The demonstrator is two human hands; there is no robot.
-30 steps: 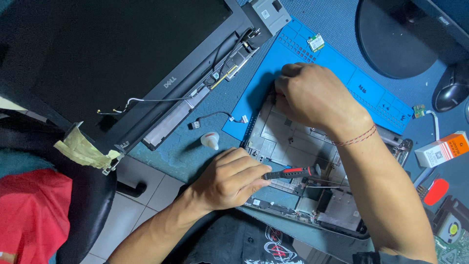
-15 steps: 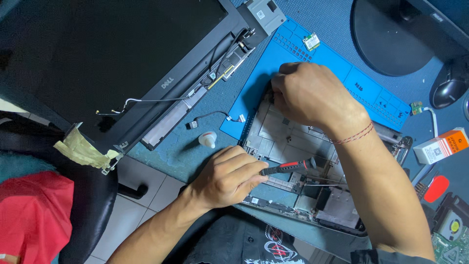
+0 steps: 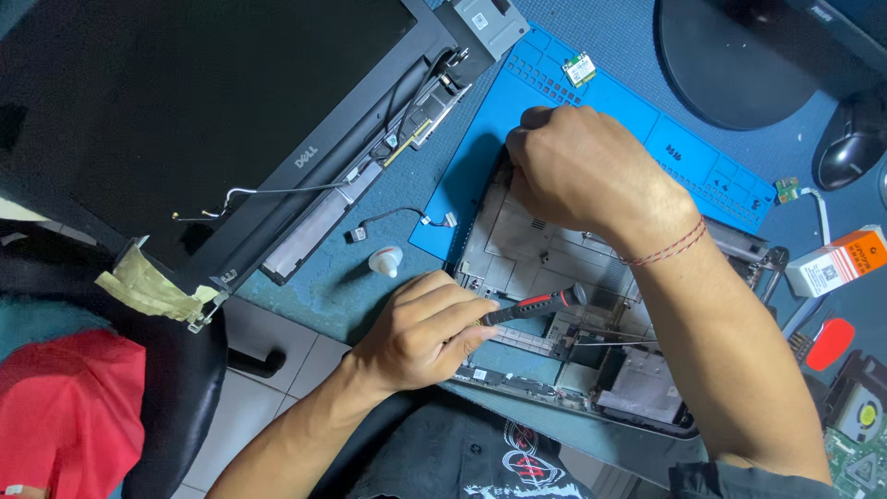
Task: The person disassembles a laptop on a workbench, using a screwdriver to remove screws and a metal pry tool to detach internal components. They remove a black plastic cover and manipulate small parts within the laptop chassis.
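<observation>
A stripped grey laptop base [image 3: 517,249] lies on a blue repair mat [image 3: 702,148]. My left hand [image 3: 420,333] is closed around a red and black screwdriver [image 3: 531,305], whose shaft points right over the base's inner parts near the front edge. My right hand [image 3: 582,171] is clenched on the base's far left corner, pressing or gripping it. What its fingers hold there is hidden. A red thread bracelet circles that wrist.
A detached black laptop screen [image 3: 212,102] with loose cables lies at the left. A small white cap [image 3: 385,261] and a short wire [image 3: 397,220] sit beside the mat. At the right are a mouse [image 3: 850,148], an orange and white box [image 3: 841,261], small circuit boards and a black stand [image 3: 739,55].
Both hands stay almost where they were. The screwdriver has shifted slightly over the base, and the view has drifted a little.
</observation>
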